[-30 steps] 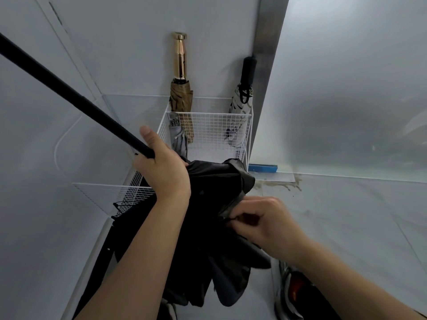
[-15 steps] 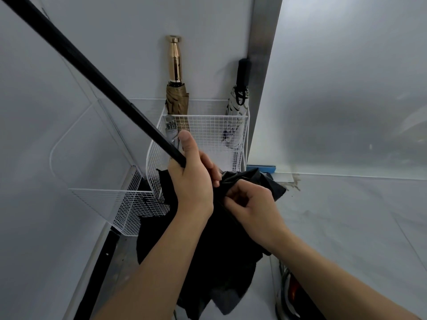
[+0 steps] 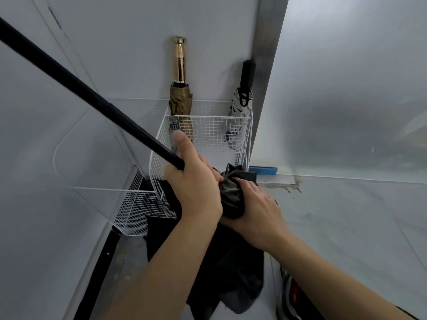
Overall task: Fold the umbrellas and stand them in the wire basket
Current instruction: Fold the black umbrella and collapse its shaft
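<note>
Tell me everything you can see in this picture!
black umbrella: 1, black, held in front of the basket
gold umbrella: 1, gold, standing in basket, back left
white umbrella: 1, white with black handle, standing in basket, back right
grey umbrella: 1, grey, in basket, mostly hidden by the thumb
basket: 1, white wire, in the corner
blue strip: 1, blue, at wall foot, right of basket
left hand: 1, grips black umbrella's shaft
right hand: 1, grips its cloth
</note>
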A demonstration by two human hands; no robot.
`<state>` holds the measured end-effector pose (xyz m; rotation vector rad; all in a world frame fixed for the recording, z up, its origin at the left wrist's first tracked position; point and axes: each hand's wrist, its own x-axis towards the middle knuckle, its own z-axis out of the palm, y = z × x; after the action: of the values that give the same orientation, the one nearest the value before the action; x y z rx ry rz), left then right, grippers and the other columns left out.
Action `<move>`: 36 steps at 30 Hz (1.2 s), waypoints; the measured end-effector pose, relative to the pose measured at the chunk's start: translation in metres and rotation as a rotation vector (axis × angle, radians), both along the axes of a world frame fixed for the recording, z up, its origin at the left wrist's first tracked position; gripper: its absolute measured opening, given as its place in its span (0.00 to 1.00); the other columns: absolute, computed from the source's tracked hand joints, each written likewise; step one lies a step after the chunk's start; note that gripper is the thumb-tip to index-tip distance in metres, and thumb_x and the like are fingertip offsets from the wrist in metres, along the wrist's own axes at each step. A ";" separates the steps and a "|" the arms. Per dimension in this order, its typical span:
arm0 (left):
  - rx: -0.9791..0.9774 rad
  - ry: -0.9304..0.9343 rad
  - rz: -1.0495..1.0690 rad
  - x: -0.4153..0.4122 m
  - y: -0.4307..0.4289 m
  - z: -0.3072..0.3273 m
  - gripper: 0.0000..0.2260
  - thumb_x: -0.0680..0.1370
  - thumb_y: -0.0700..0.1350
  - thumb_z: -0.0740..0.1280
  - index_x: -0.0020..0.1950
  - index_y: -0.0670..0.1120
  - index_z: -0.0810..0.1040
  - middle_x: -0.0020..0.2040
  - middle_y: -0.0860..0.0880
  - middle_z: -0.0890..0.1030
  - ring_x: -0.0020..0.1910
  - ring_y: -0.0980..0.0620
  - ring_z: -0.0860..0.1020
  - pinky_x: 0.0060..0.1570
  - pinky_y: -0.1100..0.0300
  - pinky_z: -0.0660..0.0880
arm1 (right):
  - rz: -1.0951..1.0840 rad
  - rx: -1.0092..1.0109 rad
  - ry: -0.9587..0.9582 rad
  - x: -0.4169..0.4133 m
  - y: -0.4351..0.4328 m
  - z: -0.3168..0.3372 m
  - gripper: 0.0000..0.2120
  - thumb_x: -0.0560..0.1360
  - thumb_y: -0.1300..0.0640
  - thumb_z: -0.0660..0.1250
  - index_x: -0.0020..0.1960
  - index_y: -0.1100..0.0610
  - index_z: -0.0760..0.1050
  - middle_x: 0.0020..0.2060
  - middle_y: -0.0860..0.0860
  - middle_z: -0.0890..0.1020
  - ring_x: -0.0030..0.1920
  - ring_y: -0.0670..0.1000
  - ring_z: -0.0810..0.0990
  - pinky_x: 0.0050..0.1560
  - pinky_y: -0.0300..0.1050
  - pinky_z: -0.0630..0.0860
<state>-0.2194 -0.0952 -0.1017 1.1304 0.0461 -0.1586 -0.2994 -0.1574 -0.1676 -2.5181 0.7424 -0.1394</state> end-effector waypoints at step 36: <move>0.439 -0.295 -0.037 0.050 0.037 -0.020 0.31 0.80 0.63 0.54 0.23 0.45 0.65 0.19 0.49 0.69 0.20 0.48 0.71 0.26 0.62 0.73 | -0.382 0.421 -0.524 -0.013 -0.065 0.010 0.06 0.73 0.52 0.74 0.48 0.52 0.80 0.40 0.44 0.82 0.41 0.44 0.81 0.44 0.41 0.74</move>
<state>-0.1699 -0.0577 -0.1222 1.5829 -0.2115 -0.0112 -0.3126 -0.2228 -0.1580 -1.8060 0.9038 -0.6704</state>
